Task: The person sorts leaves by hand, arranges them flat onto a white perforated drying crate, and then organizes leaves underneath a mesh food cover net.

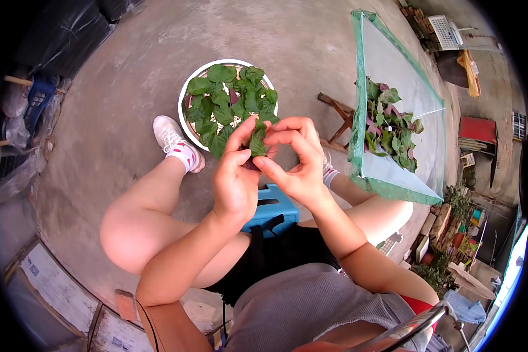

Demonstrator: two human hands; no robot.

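Note:
Both hands are raised close together over the near edge of a round white basket point(183, 115) of green leaves point(222, 97). Between them is a small green leaf point(257, 144) with a dark, purplish underside. My left hand point(237, 176) has its thumb and fingers closed on this leaf. On the other side, the thumb of my right hand point(296, 158) touches the leaf's lower edge, and its fingers curl round at the top. More leaves, green and purple, lie in a mesh-sided cover with a green rim point(358, 117) at the right.
Behind the mesh cover is a wooden stool point(337, 117). A blue plastic seat point(273, 211) lies between my legs. Dark bags and a blue item point(41, 97) are at the far left. Bricks, plants and a red box point(477, 129) line the right side.

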